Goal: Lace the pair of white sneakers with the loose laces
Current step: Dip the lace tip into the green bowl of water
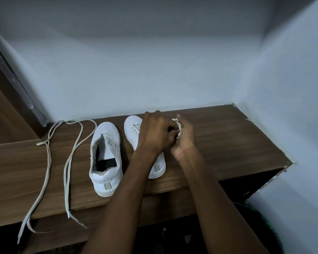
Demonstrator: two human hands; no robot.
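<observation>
Working above the right-hand white sneaker (134,132), both hands meet over a small bunched white lace (178,126): the left hand (155,133) has its fingers curled in toward the bundle and appears to pinch it, while the right hand (183,137) cups it from the other side with thumb and fingers closed around it. How many loops the bundle holds cannot be told, since the fingers cover most of it. Beneath the left forearm, that sneaker stands on the wooden shelf top (228,136) with its toe toward the wall, its eyelets bare where they show and its heel just reaching the shelf's front edge. Just beside it, apart by a narrow gap, stands the left-hand white sneaker (106,158), also toe to the wall; its opening is unlaced, the tongue lies loose, and a dark inside shows with a pale insole in it. Well to the left, a long loose lace (48,162) runs from the back of the shelf down over the front edge, and a second long lace (72,156) lies near it, between the first one and the left-hand sneaker, its tips also hanging past the edge. Pale blue-grey walls (154,70) close the corner behind and to the right.
</observation>
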